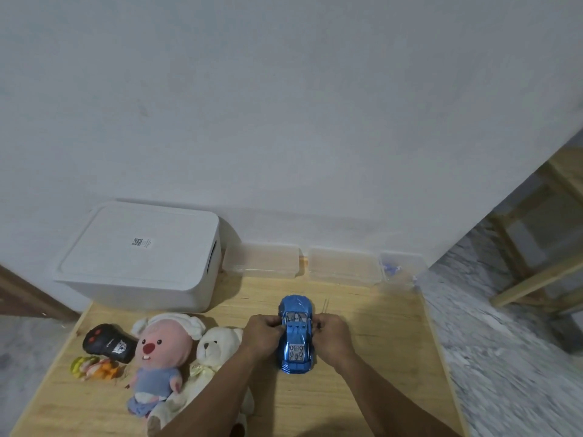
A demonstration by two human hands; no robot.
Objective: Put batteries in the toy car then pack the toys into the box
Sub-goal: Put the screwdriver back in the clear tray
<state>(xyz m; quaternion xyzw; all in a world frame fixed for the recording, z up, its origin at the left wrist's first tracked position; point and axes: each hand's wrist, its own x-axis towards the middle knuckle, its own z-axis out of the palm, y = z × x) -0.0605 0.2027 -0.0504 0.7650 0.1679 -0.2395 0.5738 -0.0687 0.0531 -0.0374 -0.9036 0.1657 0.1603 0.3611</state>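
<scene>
Two bare forearms enter from the six o'clock edge of the head view, unsleeved as far as the picture shows. No cuff, glove, watch, bracelet or strap appears on either arm. The left hand (pixel 264 332), toward nine o'clock of the pair, shows its knuckles and the back of the hand, with no ring visible. The right hand (pixel 332 335), toward three o'clock, is likewise unadorned on the side that shows. Both wrists are slim, the forearms widening toward the bottom edge, where shadow blurs their outline. Fingernails are too small to make out.
</scene>
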